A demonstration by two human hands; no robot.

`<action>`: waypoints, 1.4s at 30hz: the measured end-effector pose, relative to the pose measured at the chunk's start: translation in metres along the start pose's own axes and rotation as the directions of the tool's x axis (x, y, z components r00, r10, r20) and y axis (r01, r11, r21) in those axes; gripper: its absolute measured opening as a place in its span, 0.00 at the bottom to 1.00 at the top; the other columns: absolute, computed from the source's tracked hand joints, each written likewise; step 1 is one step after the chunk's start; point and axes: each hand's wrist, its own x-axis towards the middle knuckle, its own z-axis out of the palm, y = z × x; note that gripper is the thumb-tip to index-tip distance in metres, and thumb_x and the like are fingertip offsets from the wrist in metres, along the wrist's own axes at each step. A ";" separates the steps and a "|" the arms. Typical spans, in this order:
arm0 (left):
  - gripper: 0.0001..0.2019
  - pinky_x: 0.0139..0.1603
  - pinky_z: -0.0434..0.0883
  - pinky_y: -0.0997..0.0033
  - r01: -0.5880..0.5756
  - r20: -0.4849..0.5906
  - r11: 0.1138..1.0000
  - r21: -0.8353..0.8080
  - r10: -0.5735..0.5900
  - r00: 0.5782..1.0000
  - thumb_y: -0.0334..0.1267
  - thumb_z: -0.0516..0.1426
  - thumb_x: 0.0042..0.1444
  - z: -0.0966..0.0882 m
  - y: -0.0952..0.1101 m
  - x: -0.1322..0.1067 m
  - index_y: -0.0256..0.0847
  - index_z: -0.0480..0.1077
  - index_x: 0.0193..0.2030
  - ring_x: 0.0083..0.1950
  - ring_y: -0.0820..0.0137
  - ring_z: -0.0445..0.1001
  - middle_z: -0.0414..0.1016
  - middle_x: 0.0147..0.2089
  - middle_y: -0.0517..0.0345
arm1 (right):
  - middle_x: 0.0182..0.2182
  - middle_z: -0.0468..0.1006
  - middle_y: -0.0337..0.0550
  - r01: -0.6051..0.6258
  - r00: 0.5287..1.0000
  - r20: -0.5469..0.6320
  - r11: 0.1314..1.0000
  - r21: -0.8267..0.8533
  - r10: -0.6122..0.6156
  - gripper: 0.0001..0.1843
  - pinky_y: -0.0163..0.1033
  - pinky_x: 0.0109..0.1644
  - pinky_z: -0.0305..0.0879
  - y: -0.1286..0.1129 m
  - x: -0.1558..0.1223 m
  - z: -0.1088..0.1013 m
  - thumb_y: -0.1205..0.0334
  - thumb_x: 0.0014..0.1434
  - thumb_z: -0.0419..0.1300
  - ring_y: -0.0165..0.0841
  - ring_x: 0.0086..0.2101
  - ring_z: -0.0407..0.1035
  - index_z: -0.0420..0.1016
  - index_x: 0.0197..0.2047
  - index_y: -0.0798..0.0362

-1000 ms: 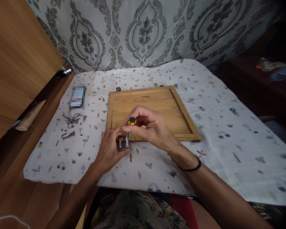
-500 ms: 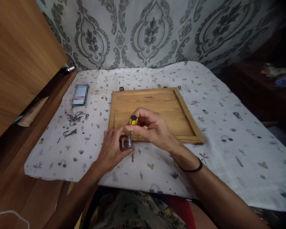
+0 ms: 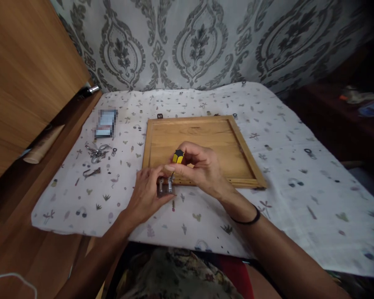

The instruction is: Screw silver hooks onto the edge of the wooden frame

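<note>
A square wooden panel with a raised frame (image 3: 237,141) lies flat on a patterned white cloth (image 3: 299,199). At its near edge sits a small metal hinge-like bracket (image 3: 163,189). My left hand (image 3: 146,195) pinches that bracket and holds it against the panel's edge. My right hand (image 3: 199,168) is closed round a small screwdriver with a yellow and black handle (image 3: 178,156), which stands nearly upright with its tip down on the bracket. A dark band circles my right wrist.
A pile of small metal hooks and rings (image 3: 96,153) lies on the cloth to the left, with a blurred flat item (image 3: 105,123) behind it. A wooden cabinet wall (image 3: 28,83) rises at the left. A patterned curtain (image 3: 199,41) hangs behind. Dark furniture stands at the right.
The screwdriver's handle has turned and tilted slightly to the right between my right fingers. The view has shifted a little. My left hand has stayed on the bracket.
</note>
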 end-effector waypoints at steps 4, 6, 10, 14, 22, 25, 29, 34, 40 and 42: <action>0.35 0.54 0.70 0.46 0.002 0.017 1.000 -0.009 -0.001 1.000 0.44 0.70 0.55 0.000 -0.001 -0.001 0.46 0.58 0.65 0.53 0.52 0.75 0.78 0.52 0.51 | 0.21 0.63 0.32 -0.023 1.000 0.016 0.998 0.061 0.022 0.28 0.33 0.24 0.54 0.003 0.000 0.000 0.39 0.55 0.70 0.26 0.23 0.57 0.63 0.26 0.51; 0.36 0.55 0.69 0.46 -0.005 0.021 1.000 -0.016 0.006 1.000 0.45 0.70 0.55 -0.001 -0.002 -0.001 0.46 0.58 0.65 0.53 0.52 0.75 0.78 0.52 0.50 | 0.21 0.62 0.32 -0.022 1.000 0.012 0.998 0.063 0.021 0.28 0.33 0.25 0.53 0.006 0.000 -0.001 0.40 0.55 0.71 0.26 0.23 0.56 0.63 0.26 0.51; 0.37 0.55 0.69 0.46 -0.003 0.025 1.000 -0.017 0.003 1.000 0.45 0.70 0.55 -0.001 -0.002 -0.002 0.46 0.57 0.66 0.53 0.52 0.76 0.78 0.52 0.50 | 0.22 0.62 0.32 -0.017 1.000 0.005 0.999 0.049 0.017 0.25 0.34 0.26 0.53 0.009 0.001 -0.002 0.42 0.58 0.69 0.26 0.24 0.56 0.65 0.27 0.51; 0.35 0.57 0.69 0.46 0.010 0.028 0.999 -0.033 -0.009 1.000 0.46 0.69 0.56 -0.001 -0.003 -0.002 0.46 0.57 0.65 0.54 0.53 0.76 0.78 0.53 0.50 | 0.26 0.70 0.36 -0.020 0.995 0.100 1.000 -0.018 0.022 0.23 0.35 0.30 0.60 0.013 -0.001 -0.003 0.41 0.63 0.64 0.28 0.27 0.63 0.72 0.30 0.53; 0.37 0.59 0.69 0.43 -0.005 0.016 1.000 -0.001 0.005 1.000 0.52 0.67 0.58 0.003 -0.006 -0.004 0.44 0.56 0.67 0.58 0.49 0.74 0.76 0.56 0.46 | 0.33 0.81 0.45 0.020 0.968 0.239 0.933 -0.358 0.071 0.26 0.38 0.39 0.67 0.035 -0.022 -0.007 0.42 0.72 0.52 0.33 0.33 0.73 0.80 0.38 0.54; 0.39 0.58 0.69 0.44 -0.002 0.028 1.000 0.011 0.002 1.000 0.51 0.67 0.58 0.002 -0.006 -0.003 0.45 0.54 0.68 0.56 0.50 0.75 0.76 0.55 0.46 | 0.34 0.82 0.45 0.036 0.976 0.213 0.930 -0.367 0.046 0.23 0.38 0.40 0.68 0.041 -0.026 -0.005 0.46 0.73 0.53 0.33 0.34 0.75 0.80 0.39 0.55; 0.38 0.59 0.68 0.44 0.002 0.057 1.000 -0.002 -0.002 0.998 0.50 0.67 0.58 -0.001 -0.004 -0.003 0.45 0.53 0.68 0.57 0.51 0.75 0.76 0.56 0.46 | 0.34 0.83 0.46 0.026 0.980 0.193 0.921 -0.389 0.054 0.22 0.39 0.40 0.70 0.045 -0.027 -0.002 0.48 0.72 0.54 0.34 0.34 0.76 0.81 0.39 0.55; 0.38 0.59 0.69 0.44 0.003 0.060 1.000 -0.023 -0.002 0.998 0.49 0.68 0.57 -0.001 -0.005 -0.003 0.44 0.54 0.68 0.57 0.50 0.74 0.77 0.56 0.46 | 0.33 0.83 0.47 0.055 0.981 0.188 0.886 -0.460 0.037 0.23 0.39 0.38 0.69 0.047 -0.029 -0.002 0.49 0.73 0.54 0.34 0.33 0.76 0.82 0.36 0.55; 0.39 0.58 0.70 0.45 -0.003 0.069 0.999 -0.046 0.007 0.998 0.49 0.69 0.57 -0.006 -0.005 -0.003 0.45 0.54 0.68 0.57 0.51 0.75 0.76 0.56 0.46 | 0.32 0.83 0.47 0.106 0.981 0.192 0.855 -0.508 -0.008 0.23 0.38 0.38 0.69 0.049 -0.030 -0.002 0.50 0.73 0.53 0.34 0.32 0.77 0.82 0.36 0.55; 0.37 0.58 0.70 0.48 -0.003 0.075 0.997 -0.080 0.009 0.997 0.49 0.68 0.58 -0.012 -0.006 -0.004 0.46 0.55 0.68 0.57 0.52 0.75 0.76 0.57 0.46 | 0.31 0.82 0.47 0.120 0.982 0.189 0.856 -0.503 -0.027 0.22 0.38 0.36 0.68 0.049 -0.030 -0.001 0.50 0.73 0.53 0.34 0.30 0.76 0.81 0.36 0.55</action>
